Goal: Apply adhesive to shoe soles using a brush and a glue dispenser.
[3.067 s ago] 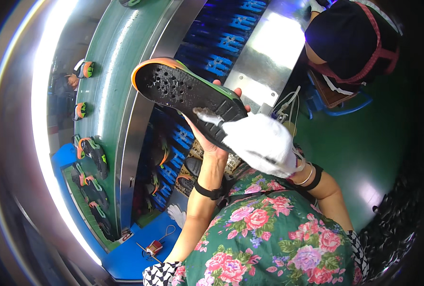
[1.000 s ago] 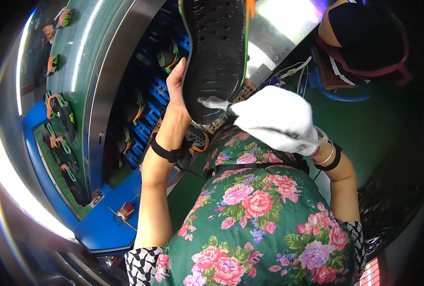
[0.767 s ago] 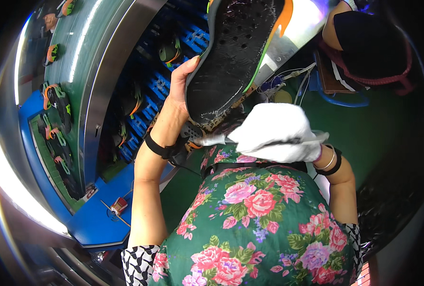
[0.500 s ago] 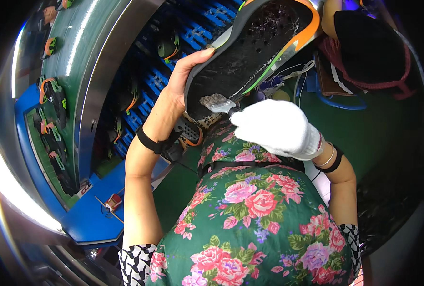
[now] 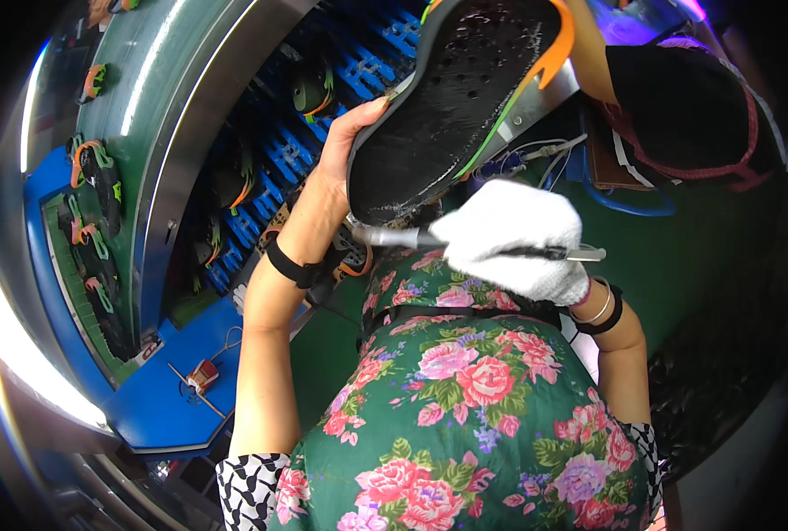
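My left hand (image 5: pixel 345 146), bare, grips the left edge of a black shoe sole (image 5: pixel 447 115) with orange and green trim. Its broad face is towards me, with small round holes at the far part and a wet sheen over it. My right hand (image 5: pixel 513 239), in a white knitted glove, is closed round the dark handle of a flat brush (image 5: pixel 398 237). The brush is blurred, just below the near end of the sole; whether its bristles touch the edge I cannot tell. The pale handle end sticks out behind the glove.
On the left a green conveyor belt (image 5: pixel 137 97) carries several orange-and-black shoe parts, beside a blue ledge (image 5: pixel 159 407). Blue racks (image 5: pixel 367 71) with more shoe parts stand behind my left arm. At the right are a black bag (image 5: pixel 677 111) and a blue loop (image 5: pixel 629 203).
My right hand has drawn the brush off the sole's face, down past its near end. The sole has tilted slightly, and its near part now looks wetter and darker.
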Action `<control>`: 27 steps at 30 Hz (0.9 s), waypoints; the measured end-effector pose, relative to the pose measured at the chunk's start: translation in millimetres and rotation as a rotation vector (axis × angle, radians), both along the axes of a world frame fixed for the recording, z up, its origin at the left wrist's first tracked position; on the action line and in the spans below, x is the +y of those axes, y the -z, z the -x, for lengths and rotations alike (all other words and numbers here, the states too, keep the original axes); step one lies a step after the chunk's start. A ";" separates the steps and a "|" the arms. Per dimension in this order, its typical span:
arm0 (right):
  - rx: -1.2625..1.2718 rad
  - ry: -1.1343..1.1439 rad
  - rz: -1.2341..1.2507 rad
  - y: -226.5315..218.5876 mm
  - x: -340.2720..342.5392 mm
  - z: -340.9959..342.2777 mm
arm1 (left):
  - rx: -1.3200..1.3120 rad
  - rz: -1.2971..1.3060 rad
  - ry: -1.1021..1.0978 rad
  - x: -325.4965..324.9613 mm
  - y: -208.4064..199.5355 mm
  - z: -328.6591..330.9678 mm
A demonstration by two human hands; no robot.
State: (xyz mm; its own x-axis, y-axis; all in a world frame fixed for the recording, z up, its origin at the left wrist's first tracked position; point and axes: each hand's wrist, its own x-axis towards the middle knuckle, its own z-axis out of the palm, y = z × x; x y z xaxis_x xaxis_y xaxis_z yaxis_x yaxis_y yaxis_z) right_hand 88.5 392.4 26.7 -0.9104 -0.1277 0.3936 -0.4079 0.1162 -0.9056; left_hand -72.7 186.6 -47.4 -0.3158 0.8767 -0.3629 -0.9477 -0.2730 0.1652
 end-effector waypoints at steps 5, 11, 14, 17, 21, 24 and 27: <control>-0.348 -0.035 0.217 7.8 -4.9 1.9 | 0.033 0.129 -0.066 5.4 6.1 -2.4; -0.146 0.225 -0.052 3.3 25.8 24.6 | -0.311 -0.075 -0.099 4.1 -0.6 -43.8; 0.254 0.477 -0.386 -5.1 44.1 46.0 | -0.268 -0.055 -0.042 10.0 -5.2 -60.4; 0.394 0.449 -0.494 -4.2 27.9 46.4 | -0.234 -0.057 -0.051 0.4 -0.4 -64.3; -0.084 0.093 0.009 -4.1 5.2 19.8 | -0.283 0.059 -0.341 -6.3 -2.5 -59.3; -0.232 0.172 0.449 1.5 16.0 0.7 | -0.008 -0.197 -0.273 -22.6 -34.4 -50.2; -0.301 0.447 0.307 3.4 33.4 -10.4 | 0.191 -0.313 -0.332 -41.4 -64.1 -28.7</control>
State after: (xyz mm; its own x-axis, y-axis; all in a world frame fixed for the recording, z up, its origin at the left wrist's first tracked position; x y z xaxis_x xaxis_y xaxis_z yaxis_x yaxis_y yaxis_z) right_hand 98.9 425.8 23.4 -0.9263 0.3704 0.0693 -0.1011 -0.0672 -0.9926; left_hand -44.0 145.2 16.7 -0.6320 0.7750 -0.0061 -0.7617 -0.6197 0.1893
